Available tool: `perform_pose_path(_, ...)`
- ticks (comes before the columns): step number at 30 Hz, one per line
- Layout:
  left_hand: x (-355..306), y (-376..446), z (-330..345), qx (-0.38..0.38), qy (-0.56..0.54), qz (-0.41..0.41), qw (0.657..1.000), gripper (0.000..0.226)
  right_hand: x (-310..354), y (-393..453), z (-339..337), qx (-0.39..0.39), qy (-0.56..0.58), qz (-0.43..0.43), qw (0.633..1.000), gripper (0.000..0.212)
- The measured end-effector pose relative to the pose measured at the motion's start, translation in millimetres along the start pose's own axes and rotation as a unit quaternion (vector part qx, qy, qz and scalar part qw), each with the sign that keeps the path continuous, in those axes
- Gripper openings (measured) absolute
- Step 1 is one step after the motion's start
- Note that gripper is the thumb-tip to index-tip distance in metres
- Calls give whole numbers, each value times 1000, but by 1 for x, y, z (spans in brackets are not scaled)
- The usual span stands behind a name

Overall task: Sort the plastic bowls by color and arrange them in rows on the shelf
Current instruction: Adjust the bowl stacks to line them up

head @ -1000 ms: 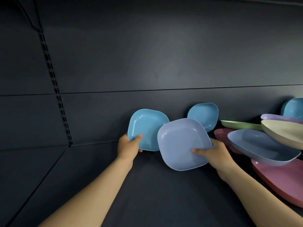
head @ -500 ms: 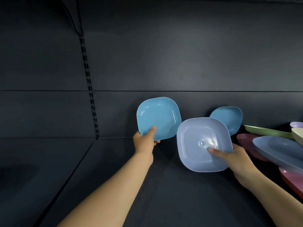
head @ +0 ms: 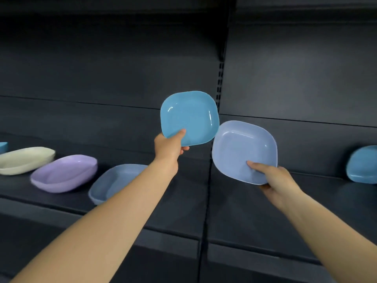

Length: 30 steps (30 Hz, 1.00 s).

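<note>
Left hand [head: 168,148] holds a bright blue bowl [head: 189,117] up in the air above the shelf [head: 183,203], thumb over the lower rim, fingers [head: 184,149] clamped behind it; inside of the bowl faces the camera. Right hand [head: 279,182] grips a pale periwinkle bowl [head: 243,151] the same way, thumb inside the lower right rim, the other fingers mostly hidden under it. The periwinkle bowl sits lower right of the bright blue bowl, edges touching or nearly so; cannot tell which. Both bowls are tilted up, clear of the shelf surface.

On the shelf, left of the bright blue bowl: a slate-blue bowl [head: 114,180] lying flat, partly hidden by the left forearm; further left a lilac bowl [head: 65,172]; then a cream bowl [head: 26,159], just beside the lilac one. A sliver of another blue item [head: 3,147] at the far left edge, too cropped to identify. Far right of the bright blue bowl, a medium blue bowl [head: 363,165] stands on edge, leaning on the dark back panel [head: 295,82]. A slotted upright [head: 220,86] runs behind the bright blue bowl.
</note>
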State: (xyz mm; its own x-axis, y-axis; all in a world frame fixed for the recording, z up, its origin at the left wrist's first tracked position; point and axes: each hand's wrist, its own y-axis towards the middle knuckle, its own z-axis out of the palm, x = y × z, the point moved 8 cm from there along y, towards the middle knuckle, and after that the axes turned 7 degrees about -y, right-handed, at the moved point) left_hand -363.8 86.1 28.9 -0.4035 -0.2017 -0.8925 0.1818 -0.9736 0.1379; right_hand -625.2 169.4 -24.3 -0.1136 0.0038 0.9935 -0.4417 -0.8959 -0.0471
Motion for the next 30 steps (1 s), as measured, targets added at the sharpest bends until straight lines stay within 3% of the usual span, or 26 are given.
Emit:
perform_pose_path(4,-34,23,-100,-50,3,8,999,21,-18,-30,93,15,-66,13,998,36)
perform_pose_path(8,-60,39,-189,-86,4,6,996,22,-37,-56,174,15,-151,-7,988,17)
perform_pose_path(14,-82,52,-278,-93,27,-13,995,21,-64,-74,219,-52,-235,23,970,7)
perform_pose_path(19,-87,59,-306,-90,25,-27,995,20,-56,-79,225,-99,-309,17,946,6)
perform_pose_path(26,-78,63,-298,-60,21,-57,996,15,-64,-87,243,-75,-435,-6,897,13)
perform_pose_path(30,-71,65,-286,-41,42,-72,996,18,-66,-90,243,-64,-445,-20,893,20)
